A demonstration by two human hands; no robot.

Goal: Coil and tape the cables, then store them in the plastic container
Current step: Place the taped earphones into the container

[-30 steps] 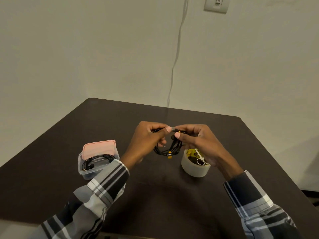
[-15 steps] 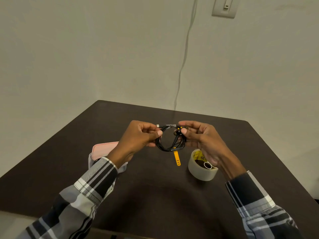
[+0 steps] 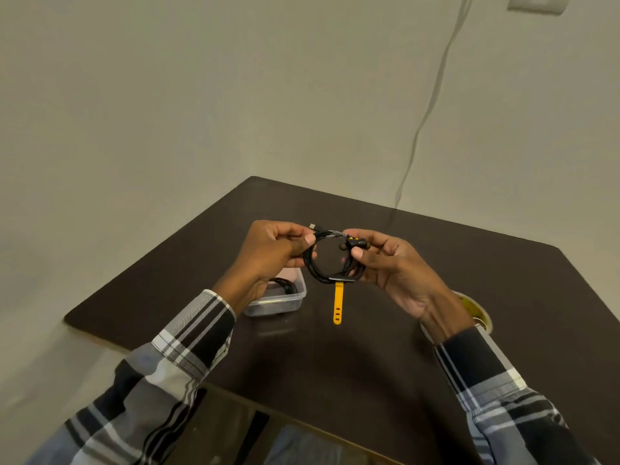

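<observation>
Coiled cable (image 3: 330,263) lifted higher, both hands (image 3: 268,255) pinching it (yellow strap (image 3: 337,305) dangling) — left wrist hides container (image 3: 288,302), right hides tape roll (image 3: 476,313).

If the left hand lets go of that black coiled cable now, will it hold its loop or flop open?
Probably holds: the coiled cable looks taped at the top, between the left hand and right hand. It seems light, pinched by fingertips only. The yellow strap hangs limp, so it will likely swing.
</observation>
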